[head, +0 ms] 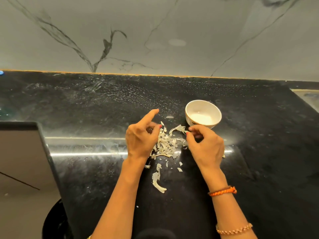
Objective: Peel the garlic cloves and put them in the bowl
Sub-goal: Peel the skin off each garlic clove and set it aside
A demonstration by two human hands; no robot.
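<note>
Nearest us are our two forearms, reaching forward over the black countertop [259,152], which is the largest thing here: it runs back to a marble-veined wall [155,31] along a thin golden seam, with broad bare stone to the left and right of the hands. At the left a grey slanted panel [22,161] cuts into the counter's near edge.

The white bowl [203,114] stands upright just beyond the right hand, its mouth facing up, with something pale on its bottom that we cannot make out.

Between the hands lies a heap of garlic skins [165,145], with a longer strip [157,181] nearer us, its long axis running roughly toward and away from us.

Our left hand [141,137] has the forefinger stretched out toward the wall and the other fingers curled in; whether they hold a clove we cannot tell. Our right hand [205,145] pinches a curl of peel [177,128] at thumb and fingertips, the peel trailing off leftward.
</note>
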